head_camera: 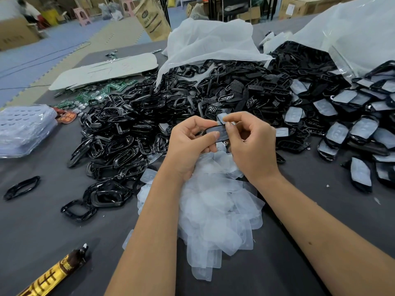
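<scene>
Grey cloth covers the worktable in a warehouse-like room, heaped with glossy black plastic frames. Above a pile of loose clear film pieces, both hands meet on a small black oblong plastic shell. Its long axis runs roughly left to right between them. The left hand curls round the shell's near-left end, thumb pressed on its face. The right hand pinches what seems to be the lifted edge of a pale protective film at the far-right end. Peeling would likely pull from right towards left, along that axis.
</scene>
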### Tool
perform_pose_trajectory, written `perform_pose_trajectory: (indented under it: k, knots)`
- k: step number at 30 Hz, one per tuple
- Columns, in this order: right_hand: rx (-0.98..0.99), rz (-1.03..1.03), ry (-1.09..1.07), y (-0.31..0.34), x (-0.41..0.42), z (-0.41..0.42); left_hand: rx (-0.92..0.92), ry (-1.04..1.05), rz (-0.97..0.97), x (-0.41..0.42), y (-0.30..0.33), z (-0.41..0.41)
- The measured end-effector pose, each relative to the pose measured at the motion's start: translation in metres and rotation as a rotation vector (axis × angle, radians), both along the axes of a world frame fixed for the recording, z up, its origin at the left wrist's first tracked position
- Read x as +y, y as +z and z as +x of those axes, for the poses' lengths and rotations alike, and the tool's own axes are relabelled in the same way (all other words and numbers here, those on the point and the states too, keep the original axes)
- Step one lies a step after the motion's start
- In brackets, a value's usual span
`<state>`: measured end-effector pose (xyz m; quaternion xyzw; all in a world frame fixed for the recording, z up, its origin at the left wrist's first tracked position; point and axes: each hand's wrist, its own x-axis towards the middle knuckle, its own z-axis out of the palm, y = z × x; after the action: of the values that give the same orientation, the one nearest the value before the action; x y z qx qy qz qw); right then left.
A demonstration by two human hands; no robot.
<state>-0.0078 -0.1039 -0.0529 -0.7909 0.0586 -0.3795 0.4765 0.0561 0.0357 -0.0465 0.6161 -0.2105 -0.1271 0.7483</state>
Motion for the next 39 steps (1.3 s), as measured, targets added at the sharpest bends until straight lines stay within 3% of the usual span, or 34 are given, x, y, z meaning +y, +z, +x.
perform_pose_trajectory:
  k: [5, 12, 18, 23, 28, 33, 39]
  knots:
    - [-0.027, -0.021, 0.081, 0.001, 0.0, -0.001, 0.068, -0.002, -0.021, 0.002, 0.002, 0.001]
    - [-0.069, -0.163, 0.274, 0.004, 0.002, -0.002, 0.287, -0.017, -0.235, 0.009, 0.006, 0.006]
    - [-0.099, -0.233, 0.179, 0.004, 0.0, 0.0, 0.367, -0.075, -0.313, 0.01, 0.011, 0.006]
    - [-0.053, 0.062, 0.12, 0.002, -0.004, 0.001, 0.263, -0.045, -0.176, 0.003, 0.008, 0.0]
    - [0.067, 0.497, 0.418, 0.002, -0.005, 0.003, 0.158, 0.059, -0.1, 0.002, 0.007, 0.0]
    - [0.114, 0.643, 0.577, -0.001, -0.012, 0.005, 0.211, 0.06, -0.094, 0.001, 0.008, 0.001]
    - [0.102, 0.657, 0.563, -0.005, -0.015, 0.006, 0.228, 0.064, -0.101, 0.001, 0.007, 0.001]
